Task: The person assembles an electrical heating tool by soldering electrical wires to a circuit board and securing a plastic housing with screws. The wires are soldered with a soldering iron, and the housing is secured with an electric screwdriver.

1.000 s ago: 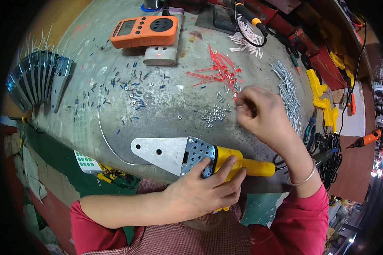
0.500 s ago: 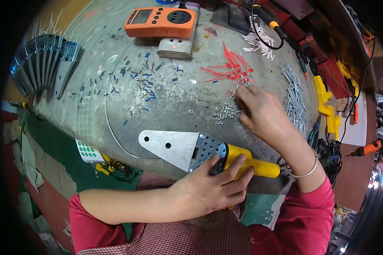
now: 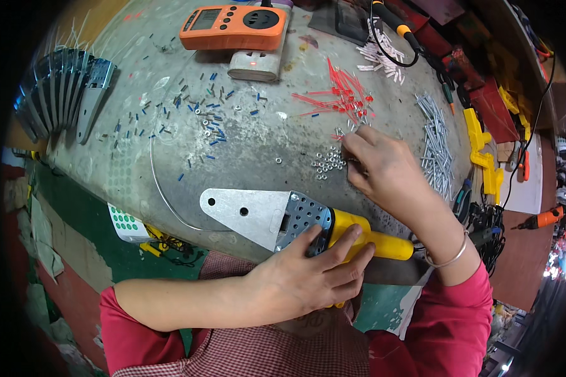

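Gripping yellow plastic handle point(image 3: 371, 242), left hand point(image 3: 314, 276); perforated steel plate point(image 3: 258, 213).

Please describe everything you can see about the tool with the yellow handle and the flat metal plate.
The tool lies flat at the near edge of the grey table. Its shiny triangular metal plate points left and has two round holes; a perforated metal section joins it to the yellow plastic handle. The left hand rests on that joint, fingers over the handle.
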### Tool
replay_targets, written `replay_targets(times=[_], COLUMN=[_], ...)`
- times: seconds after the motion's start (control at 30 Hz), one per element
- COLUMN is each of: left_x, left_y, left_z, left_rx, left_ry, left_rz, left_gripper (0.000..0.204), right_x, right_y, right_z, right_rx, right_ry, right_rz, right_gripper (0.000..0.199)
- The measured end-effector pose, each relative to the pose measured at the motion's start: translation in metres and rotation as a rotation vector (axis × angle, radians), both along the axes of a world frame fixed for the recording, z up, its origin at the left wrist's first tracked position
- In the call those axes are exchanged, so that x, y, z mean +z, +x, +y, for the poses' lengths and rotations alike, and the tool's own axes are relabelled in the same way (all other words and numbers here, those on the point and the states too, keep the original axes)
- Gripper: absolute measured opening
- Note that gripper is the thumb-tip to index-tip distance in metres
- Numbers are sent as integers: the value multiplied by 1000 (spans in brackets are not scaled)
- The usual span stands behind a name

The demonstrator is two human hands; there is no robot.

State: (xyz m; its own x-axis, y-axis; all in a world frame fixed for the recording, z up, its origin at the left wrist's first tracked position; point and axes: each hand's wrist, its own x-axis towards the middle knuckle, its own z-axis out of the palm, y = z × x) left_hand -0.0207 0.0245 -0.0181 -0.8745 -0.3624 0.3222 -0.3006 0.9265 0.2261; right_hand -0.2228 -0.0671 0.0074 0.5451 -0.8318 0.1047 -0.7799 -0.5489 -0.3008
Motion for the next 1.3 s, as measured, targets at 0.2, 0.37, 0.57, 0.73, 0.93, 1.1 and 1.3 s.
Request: replay_targets(times=[0.2, 0.37, 0.57, 0.73, 0.93, 1.1, 1.3], left_x=[-2, 0, -1, 1, 1, 6, 10], left_y=[-1, -1, 0, 2, 0, 0, -3], left_z=[0, 1, 6, 14, 16, 13, 12], left_rx=[9, 25, 29, 68, 81, 82, 69], left_ry=[-5, -2, 30, 34, 24, 23, 60], left_rz=[16, 28, 31, 30, 37, 29, 12], left_gripper=[29, 28, 29, 39, 36, 36, 33], right_x=[-5, -2, 4, -4, 46, 36, 29], right_y=[-1, 3, -2, 1, -9, -15, -18], right_z=[-7, -9, -12, -8, 27, 34, 37], right_rx=[-183, -122, -167, -180, -198, -39, 91], right_ry=[75, 52, 199, 88, 683, 549, 362], right_rz=[-150, -104, -53, -10, -291, -298, -280], right_gripper=[11, 10, 10, 15, 14, 12, 13])
